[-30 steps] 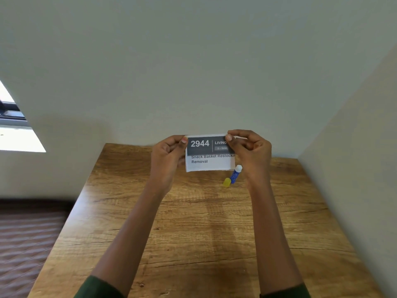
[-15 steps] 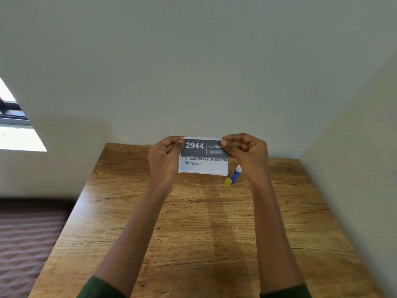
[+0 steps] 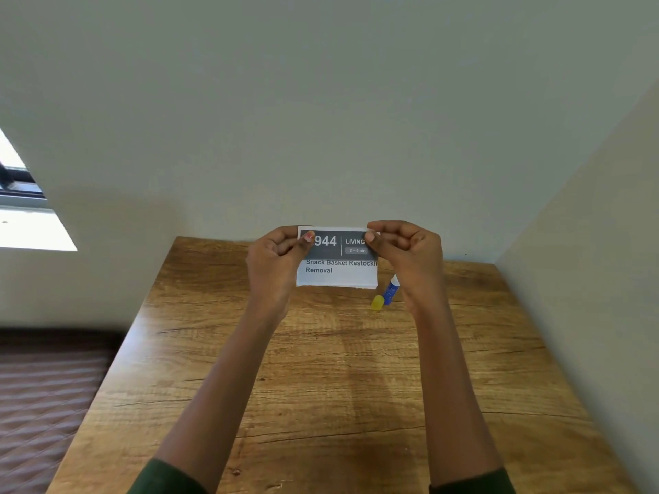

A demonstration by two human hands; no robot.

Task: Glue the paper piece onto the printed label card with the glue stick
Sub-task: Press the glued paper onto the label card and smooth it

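I hold the printed label card (image 3: 337,265) up over the far part of the wooden table (image 3: 338,386). It is white with a dark header and the words "Snack Basket Restocking Removal". My left hand (image 3: 276,260) pinches its top left corner, the thumb covering the first digit. My right hand (image 3: 404,254) pinches its top right corner. The blue glue stick (image 3: 391,290) lies uncapped on the table just below and right of the card, its yellow cap (image 3: 377,302) beside it. I cannot tell a separate paper piece from the card.
The table stands in a corner, with a pale wall (image 3: 321,119) behind it and another wall (image 3: 588,262) along its right side. A window (image 3: 25,215) is at the far left. Brown patterned floor (image 3: 46,404) lies left of the table.
The card and both hands have drifted slightly left and lower. My left thumb has slid further over the header, now covering the first digit. The glue stick and cap have not moved.
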